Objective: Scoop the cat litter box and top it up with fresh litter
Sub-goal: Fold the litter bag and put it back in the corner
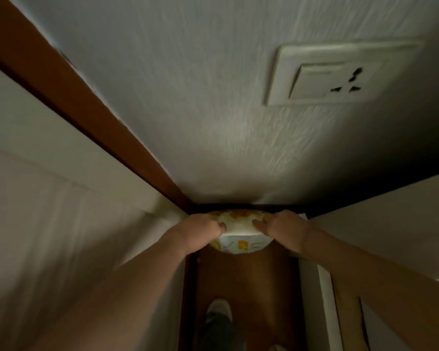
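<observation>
down low, a shoe (219,312) on the brown floor (249,279). hemmed in by a pale wall (48,224) at left and a white panel (380,216) at right. farther out, left hand (200,231) and right hand (283,228) both curled round the top of a white-and-yellow bag (238,235) (print blurred), held off the floor. beyond, textured wall (188,97) with a socket (340,74) and brown trim (69,89).
</observation>
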A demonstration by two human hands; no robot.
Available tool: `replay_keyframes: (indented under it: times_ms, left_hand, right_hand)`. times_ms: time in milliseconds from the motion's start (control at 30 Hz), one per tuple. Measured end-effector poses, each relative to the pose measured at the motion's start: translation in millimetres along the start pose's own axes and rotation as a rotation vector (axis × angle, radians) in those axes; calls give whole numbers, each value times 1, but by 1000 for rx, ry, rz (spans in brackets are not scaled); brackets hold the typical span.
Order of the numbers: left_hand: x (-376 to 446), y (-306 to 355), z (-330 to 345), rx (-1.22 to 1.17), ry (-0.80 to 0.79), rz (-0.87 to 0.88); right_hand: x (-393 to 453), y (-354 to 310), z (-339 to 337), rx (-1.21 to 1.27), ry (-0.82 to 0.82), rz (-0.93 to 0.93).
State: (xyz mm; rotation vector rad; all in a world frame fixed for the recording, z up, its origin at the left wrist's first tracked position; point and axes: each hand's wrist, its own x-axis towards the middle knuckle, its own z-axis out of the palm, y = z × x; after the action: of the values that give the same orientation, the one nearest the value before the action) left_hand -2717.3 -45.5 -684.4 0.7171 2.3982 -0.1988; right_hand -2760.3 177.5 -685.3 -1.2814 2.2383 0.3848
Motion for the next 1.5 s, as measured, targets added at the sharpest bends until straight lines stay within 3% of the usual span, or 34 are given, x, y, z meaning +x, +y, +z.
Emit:
replay_keyframes:
  times_ms: [133,200,300,500,600,733,867,1067,1200,1300,1500]
  left_hand:
    - [41,3,59,-19,-102,41]
    - [53,-1,76,32,-87,90]
    - [54,-11,85,-8,-30,13]
    - [62,-10,86,-50,44,-71]
    - [58,-10,88,-68,108,-94]
    - [46,-14,86,-47,199,-87]
    - [43,-20,75,-43,182,-109]
    - [48,-23,55,-91,164,-113]
    - [43,-26,41,-142,183,-168]
    - [38,-29,32,-247,107,-187]
    - [21,-28,18,-220,54,-288]
  right_hand:
    - [45,-13,57,54,-106,33]
    - [61,-15,75,65,-17,15]
    - [72,-8,85,-13,123,-24]
    - [71,-8,84,1,159,15]
    - [70,-15,79,65,73,98]
    - [69,-21,87,256,153,228]
    - [67,-25,81,387,270,322]
    - [59,-20,69,356,206,358]
    - [50,-20,56,487,158,357]
    - [44,-19,46,577,114,372]
    - [33,-20,24,358,39,418]
